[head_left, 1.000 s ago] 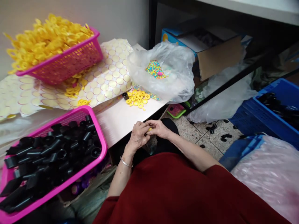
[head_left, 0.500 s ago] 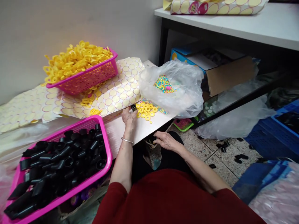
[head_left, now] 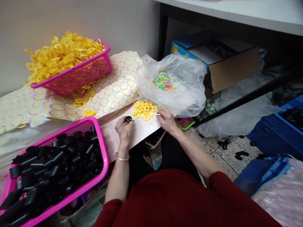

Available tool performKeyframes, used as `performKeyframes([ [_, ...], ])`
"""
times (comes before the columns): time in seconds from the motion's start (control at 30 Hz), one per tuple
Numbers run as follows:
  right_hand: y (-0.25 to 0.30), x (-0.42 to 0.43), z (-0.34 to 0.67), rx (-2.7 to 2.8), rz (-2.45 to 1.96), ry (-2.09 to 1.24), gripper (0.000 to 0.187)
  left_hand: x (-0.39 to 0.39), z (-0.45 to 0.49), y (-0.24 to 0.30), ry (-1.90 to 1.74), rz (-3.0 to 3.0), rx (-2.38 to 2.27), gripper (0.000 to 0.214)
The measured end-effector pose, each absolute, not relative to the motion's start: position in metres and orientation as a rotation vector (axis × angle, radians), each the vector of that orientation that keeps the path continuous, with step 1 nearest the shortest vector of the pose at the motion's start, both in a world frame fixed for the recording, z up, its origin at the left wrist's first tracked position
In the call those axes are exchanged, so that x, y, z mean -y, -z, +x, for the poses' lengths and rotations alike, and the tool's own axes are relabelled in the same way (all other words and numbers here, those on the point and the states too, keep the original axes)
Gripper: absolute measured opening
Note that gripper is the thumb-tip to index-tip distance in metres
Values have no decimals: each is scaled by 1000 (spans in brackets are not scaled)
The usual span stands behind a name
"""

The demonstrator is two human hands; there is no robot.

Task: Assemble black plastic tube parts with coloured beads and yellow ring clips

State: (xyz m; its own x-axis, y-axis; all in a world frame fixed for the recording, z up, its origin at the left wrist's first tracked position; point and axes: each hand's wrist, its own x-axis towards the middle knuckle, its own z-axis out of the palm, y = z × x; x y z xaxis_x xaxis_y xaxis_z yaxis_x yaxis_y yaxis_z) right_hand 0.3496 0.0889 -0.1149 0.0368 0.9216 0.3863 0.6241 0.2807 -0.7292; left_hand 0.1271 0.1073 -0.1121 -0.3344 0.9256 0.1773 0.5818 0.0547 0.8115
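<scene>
My left hand (head_left: 125, 130) is closed around a short black plastic tube (head_left: 128, 119), its open end facing up with something small and light-coloured inside. To the right of it, a pile of yellow plastic rings (head_left: 145, 110) lies on the white board (head_left: 118, 132), with small coloured beads behind. My right hand (head_left: 167, 119) is at the right edge of that pile, thumb and fingers pinched together. Whatever is between those fingertips is too small to make out. Behind the rings, an opened clear plastic bag (head_left: 187, 91) holds many multicoloured beads (head_left: 163, 81).
At my left stands a pink basket (head_left: 105, 142) full of black tubes. Another pink basket (head_left: 82, 74), heaped with yellow rings, rests on sticker sheets (head_left: 118, 85). A small open box (head_left: 155, 143) sits below the board's edge. To the right are a table leg and a blue crate (head_left: 267, 132).
My right hand has risen from beside the board's front edge, near my lap, to the yellow rings. My left hand has drawn back from the pile with the black tube, whose opening now faces up.
</scene>
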Motion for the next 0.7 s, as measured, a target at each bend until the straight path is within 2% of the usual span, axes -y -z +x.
performKeyframes([
  [0.23,78,-170,296,2253,-1540,-361,28,-72,132,125,-1156,1471,-1893,26],
  [0.33,69,-186,270,2456,-1560,-344,28,-71,131,126,-1167,1515,-1870,26],
  [0.7,87,-198,226,2591,-1647,-212,39,-73,130,133,-1121,1649,-1854,23],
])
